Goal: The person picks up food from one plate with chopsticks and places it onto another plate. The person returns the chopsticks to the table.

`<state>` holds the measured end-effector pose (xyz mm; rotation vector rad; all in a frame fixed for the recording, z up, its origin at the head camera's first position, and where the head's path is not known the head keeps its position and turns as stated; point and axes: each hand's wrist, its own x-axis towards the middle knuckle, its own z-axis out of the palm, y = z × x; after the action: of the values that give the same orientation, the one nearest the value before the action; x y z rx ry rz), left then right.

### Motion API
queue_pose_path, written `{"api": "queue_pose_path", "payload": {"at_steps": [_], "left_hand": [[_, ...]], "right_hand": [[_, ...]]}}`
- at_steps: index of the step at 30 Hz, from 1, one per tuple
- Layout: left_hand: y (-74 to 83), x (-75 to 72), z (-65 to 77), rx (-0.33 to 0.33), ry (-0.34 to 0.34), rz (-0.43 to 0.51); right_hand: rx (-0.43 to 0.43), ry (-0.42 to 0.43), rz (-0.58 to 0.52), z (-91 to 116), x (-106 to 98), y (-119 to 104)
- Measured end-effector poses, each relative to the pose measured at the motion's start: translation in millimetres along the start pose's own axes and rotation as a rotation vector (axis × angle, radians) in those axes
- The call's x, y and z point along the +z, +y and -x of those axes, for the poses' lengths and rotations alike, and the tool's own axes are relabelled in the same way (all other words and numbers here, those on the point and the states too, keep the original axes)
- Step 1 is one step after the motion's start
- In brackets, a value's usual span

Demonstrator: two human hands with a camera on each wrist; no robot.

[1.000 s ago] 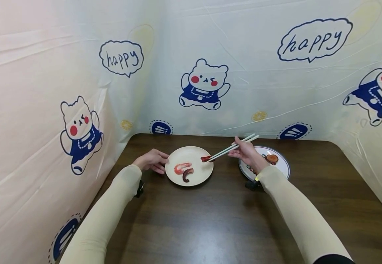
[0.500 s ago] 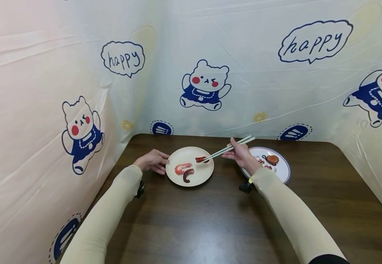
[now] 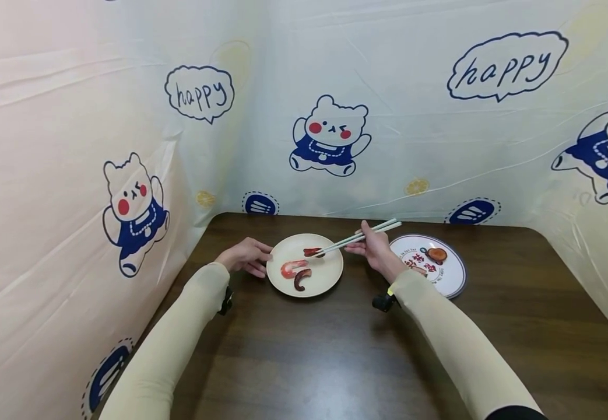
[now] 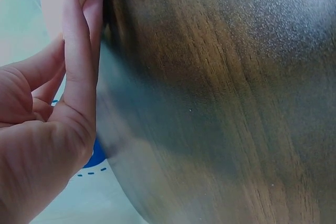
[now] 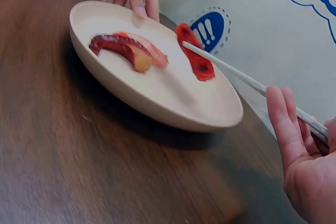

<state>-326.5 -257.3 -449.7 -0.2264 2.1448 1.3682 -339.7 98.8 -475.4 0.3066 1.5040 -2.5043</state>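
The right grip curls around slim pale-green chopsticks, tips at a glossy red, dark-spotted strip lying on a smooth round cream plate, whose rim the left grip pinches; below spreads a brown wood-grained tabletop.

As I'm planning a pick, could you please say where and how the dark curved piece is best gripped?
The dark curved piece is probably best pinched mid-curve with the chopsticks from the right: its hollow opens that way, while the shrimp lies close on its far side.
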Motion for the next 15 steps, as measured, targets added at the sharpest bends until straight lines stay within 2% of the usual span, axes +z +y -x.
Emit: {"api": "queue_pose_path", "payload": {"at_steps": [6, 15], "left_hand": [[-1.2, -0.4, -1.3, 0.004, 0.002, -0.008], [-0.7, -0.5, -0.7, 0.0, -0.002, -0.003]], "right_hand": [[-0.034, 0.036, -0.015, 3, 12, 5], [-0.029, 0.056, -0.024, 3, 20, 10]]}}
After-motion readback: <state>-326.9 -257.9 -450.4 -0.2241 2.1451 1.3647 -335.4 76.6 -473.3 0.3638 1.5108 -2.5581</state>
